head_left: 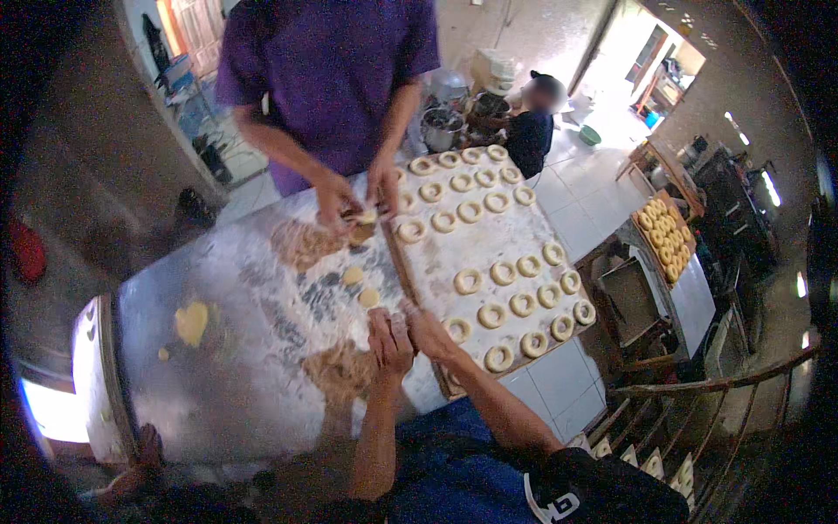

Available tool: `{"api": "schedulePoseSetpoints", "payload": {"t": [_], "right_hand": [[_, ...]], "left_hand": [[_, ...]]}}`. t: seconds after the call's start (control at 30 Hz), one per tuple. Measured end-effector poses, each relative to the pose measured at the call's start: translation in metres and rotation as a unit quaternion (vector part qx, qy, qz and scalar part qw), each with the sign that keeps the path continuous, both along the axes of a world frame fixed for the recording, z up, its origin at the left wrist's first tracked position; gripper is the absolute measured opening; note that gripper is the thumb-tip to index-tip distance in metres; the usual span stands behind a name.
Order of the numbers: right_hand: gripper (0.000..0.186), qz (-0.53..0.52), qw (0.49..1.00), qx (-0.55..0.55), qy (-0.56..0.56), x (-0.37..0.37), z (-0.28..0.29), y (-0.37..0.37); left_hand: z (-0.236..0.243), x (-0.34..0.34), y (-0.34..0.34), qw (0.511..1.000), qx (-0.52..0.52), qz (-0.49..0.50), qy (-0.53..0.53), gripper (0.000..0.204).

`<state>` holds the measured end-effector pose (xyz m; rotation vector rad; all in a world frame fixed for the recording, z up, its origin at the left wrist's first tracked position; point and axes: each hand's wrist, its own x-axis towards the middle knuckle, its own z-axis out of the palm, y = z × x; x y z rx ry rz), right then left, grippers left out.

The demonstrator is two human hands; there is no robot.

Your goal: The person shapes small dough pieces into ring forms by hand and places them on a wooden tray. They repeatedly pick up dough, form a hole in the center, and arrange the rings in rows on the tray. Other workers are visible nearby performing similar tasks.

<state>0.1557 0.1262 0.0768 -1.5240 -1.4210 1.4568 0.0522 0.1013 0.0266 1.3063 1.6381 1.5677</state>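
Observation:
My left hand (391,345) and my right hand (429,334) meet above the floury metal table, beside the wooden edge of a tray. Their fingers are bent inward and pressed close together. What lies between them is hidden and blurred. Just beyond are two small flattened dough pieces (368,298). A brown crumbly heap (339,368) lies left of my left hand. Pale dough rings (470,280) stand in rows on the floured tray (436,253), to the right of my hands. Across the table, a co-worker's hands (358,203) hold a piece of dough.
A yellow dough lump (191,323) and a smaller bit lie on the metal table (236,384) at left. Another person's hand (147,450) rests by a metal-sided box (94,380). A seated person, pots (442,127), a tray of browned rings (665,236) and a curved railing (716,382) surround the table.

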Motion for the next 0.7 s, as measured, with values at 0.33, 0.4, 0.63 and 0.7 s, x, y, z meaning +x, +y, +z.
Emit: {"api": "schedulePoseSetpoints", "payload": {"t": [0.33,0.4,0.63,0.7], "right_hand": [[0.062,0.100,0.982,0.148,-0.063,0.071,0.016,0.039],[0.063,0.019,0.989,0.139,0.045,0.073,0.016,0.042],[0.057,0.185,0.974,0.129,0.009,0.108,0.022,0.061],[0.056,0.132,0.975,0.161,0.080,0.111,0.026,0.063]], "left_hand": [[0.041,0.067,0.026,0.988,-0.087,0.032,-0.120,0.028],[0.061,0.080,0.038,0.943,-0.116,0.092,-0.297,0.027],[0.072,0.100,0.044,0.962,-0.213,0.037,-0.169,0.028],[0.054,0.100,0.050,0.964,-0.180,0.033,-0.192,0.029]]}}
